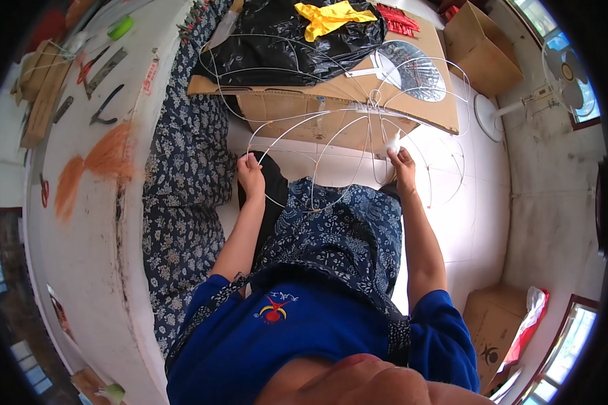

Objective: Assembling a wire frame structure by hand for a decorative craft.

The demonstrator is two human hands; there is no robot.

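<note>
A large frame of thin pale rods (373,106), bent into looping curves that meet at a bound middle, spreads in front of me above my lap. On its near left curve, my left hand (251,177) is closed, thumb and fingers pinching the rod. My right hand (403,169) grips a small white bottle (392,142) with a narrow tip pointing up, close beside the frame's right-hand rods. Whether that hand also touches a rod, I cannot tell. The frame's far loops reach over a cardboard box (284,111).
On the box lie a black plastic bag (277,61), a yellow cloth (331,17), a red bundle (398,21) and a round hand fan (412,71). The left table holds pliers (106,111), scissors (85,71) and orange fibres (105,158). An electric fan (567,71) stands far right.
</note>
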